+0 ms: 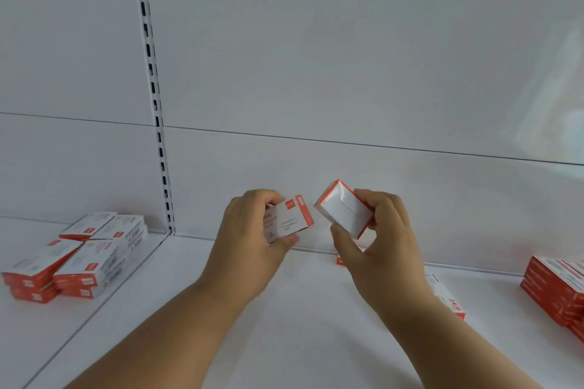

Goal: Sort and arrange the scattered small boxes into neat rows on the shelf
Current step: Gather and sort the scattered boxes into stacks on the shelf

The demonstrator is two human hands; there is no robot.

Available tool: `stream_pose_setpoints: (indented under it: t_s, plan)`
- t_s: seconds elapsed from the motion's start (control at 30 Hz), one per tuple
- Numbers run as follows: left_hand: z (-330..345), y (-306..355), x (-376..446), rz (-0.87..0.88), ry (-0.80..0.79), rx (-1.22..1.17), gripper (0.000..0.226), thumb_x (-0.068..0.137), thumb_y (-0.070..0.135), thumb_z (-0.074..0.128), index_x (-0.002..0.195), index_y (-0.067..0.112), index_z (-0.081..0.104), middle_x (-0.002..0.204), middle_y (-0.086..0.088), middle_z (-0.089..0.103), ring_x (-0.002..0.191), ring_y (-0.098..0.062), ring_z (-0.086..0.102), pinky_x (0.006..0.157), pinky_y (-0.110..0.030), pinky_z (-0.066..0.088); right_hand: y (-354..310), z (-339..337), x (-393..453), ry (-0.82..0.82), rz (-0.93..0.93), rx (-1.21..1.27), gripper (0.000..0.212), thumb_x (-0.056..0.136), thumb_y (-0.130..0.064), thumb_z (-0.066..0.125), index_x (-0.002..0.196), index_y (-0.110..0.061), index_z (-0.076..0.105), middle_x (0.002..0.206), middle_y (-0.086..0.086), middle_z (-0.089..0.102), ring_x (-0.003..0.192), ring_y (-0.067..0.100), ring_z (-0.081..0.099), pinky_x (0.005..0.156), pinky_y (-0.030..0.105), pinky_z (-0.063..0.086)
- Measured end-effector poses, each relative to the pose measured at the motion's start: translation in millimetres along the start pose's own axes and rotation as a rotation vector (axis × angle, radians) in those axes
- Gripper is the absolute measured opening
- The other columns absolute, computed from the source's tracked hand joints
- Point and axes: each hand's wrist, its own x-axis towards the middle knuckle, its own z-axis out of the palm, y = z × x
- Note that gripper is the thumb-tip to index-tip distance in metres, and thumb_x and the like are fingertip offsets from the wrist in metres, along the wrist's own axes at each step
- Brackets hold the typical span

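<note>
Left hand [249,240] raised above the shelf [284,325], fingers curled round a small white-and-red box [289,221], thumb below, printed face toward the camera. Right hand [379,249] level with it, just right, pinching a second box [344,210] between thumb and fingers; plain white side showing, tilted with one corner up. Two held boxes close, corners near but apart.

On the shelf, directly under the right hand: a red box edge [341,259], mostly hidden, possibly another small box lying flat. Just right of the right wrist, a white box with red print [448,298] lying flat, partly covered by the forearm.

Far left of the hands, past the slotted upright [155,104], a loose cluster of boxes [76,256], stacked unevenly at mixed angles. Far right of the hands, at the frame edge, a red stack [556,290], sides aligned, cut off by the frame. White back panel [347,57] behind the hands.
</note>
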Motion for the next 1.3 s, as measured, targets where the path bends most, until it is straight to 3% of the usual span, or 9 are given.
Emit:
stream_pose_setpoints:
  t_s: [0.1,0.17,0.3,0.43,0.6,0.73,0.87,1.03,1.3]
  plan:
    - [1,1,0,-0.141,-0.073,-0.273,0.037,0.082,0.025,0.077,0.11,0.035,0.055,0.103,0.02,0.061,0.094,-0.001,0.06,0.079,-0.011,0.049,0,-2,-1,-0.046,0.108,0.134,0.033,0.085,-0.026,0.068,0.113,-0.032,0.053,0.103,-0.016,0.059,0.09,0.0,0.058,0.07,0.014,0.047]
    - [1,2,0,-0.285,-0.118,-0.517,0.023,0.091,0.024,0.066,0.112,0.033,0.062,0.101,0.013,0.07,0.089,-0.008,0.067,0.085,-0.028,0.054,-2,-1,0,-0.104,0.236,0.337,0.012,0.094,-0.03,0.057,0.106,-0.032,0.059,0.086,-0.007,0.069,0.076,0.007,0.064,0.069,0.026,0.049]
    - [1,1,-1,-0.431,-0.107,-0.656,0.014,0.098,0.026,0.055,0.105,0.029,0.066,0.099,0.006,0.073,0.084,-0.024,0.069,0.083,-0.04,0.056,-7,0,6,-0.107,0.444,0.652,0.03,0.098,-0.037,0.042,0.096,-0.017,0.065,0.07,0.008,0.069,0.054,0.024,0.056,0.059,0.039,0.045]
    - [-2,2,0,-0.506,-0.133,-0.763,0.016,0.095,0.029,0.062,0.111,0.028,0.063,0.11,-0.001,0.069,0.087,-0.022,0.072,0.077,-0.043,0.056,-10,-6,13,-0.139,0.578,0.824,0.041,0.105,-0.035,0.035,0.097,-0.004,0.06,0.064,0.02,0.062,0.038,0.023,0.04,0.043,0.029,0.032]
    - [-1,-5,0,-0.497,-0.205,-0.675,0.054,0.067,0.012,0.085,0.111,0.034,0.062,0.107,0.006,0.066,0.088,-0.018,0.066,0.065,-0.03,0.051,-7,-11,18,-0.246,0.595,0.884,0.014,0.101,-0.013,0.045,0.103,-0.012,0.059,0.08,0.017,0.068,0.047,0.023,0.049,0.05,0.03,0.037]
    - [-4,-5,1,-0.474,-0.193,-0.707,0.054,0.072,-0.007,0.08,0.099,0.038,0.068,0.097,0.011,0.07,0.097,-0.01,0.064,0.076,-0.03,0.056,-7,-15,20,-0.278,0.584,0.934,0.032,0.092,0.008,0.049,0.11,-0.014,0.064,0.086,0.008,0.07,0.056,0.018,0.044,0.053,0.025,0.039]
    - [-10,-3,2,-0.402,-0.186,-0.622,0.062,0.074,-0.01,0.076,0.1,0.045,0.067,0.098,0.018,0.069,0.094,-0.003,0.064,0.079,-0.026,0.056,-7,-12,18,-0.246,0.545,0.859,0.028,0.093,0.005,0.052,0.109,-0.018,0.059,0.073,0.005,0.066,0.055,0.019,0.039,0.052,0.026,0.036]
    - [-18,7,0,-0.349,-0.193,-0.472,0.06,0.076,-0.009,0.071,0.107,0.043,0.066,0.107,0.014,0.068,0.099,-0.005,0.064,0.076,-0.02,0.054,-12,-6,15,-0.193,0.452,0.758,0.026,0.096,-0.003,0.053,0.111,-0.021,0.062,0.077,0.007,0.068,0.06,0.019,0.046,0.055,0.03,0.042]
    - [-70,15,15,-0.574,-0.128,-0.604,0.043,0.087,-0.004,0.054,0.102,0.032,0.072,0.104,0.002,0.07,0.087,-0.018,0.068,0.082,-0.035,0.06,-51,14,18,-0.178,0.45,0.681,0.026,0.095,-0.006,0.056,0.113,-0.022,0.066,0.079,0.006,0.067,0.06,0.016,0.048,0.056,0.031,0.039]
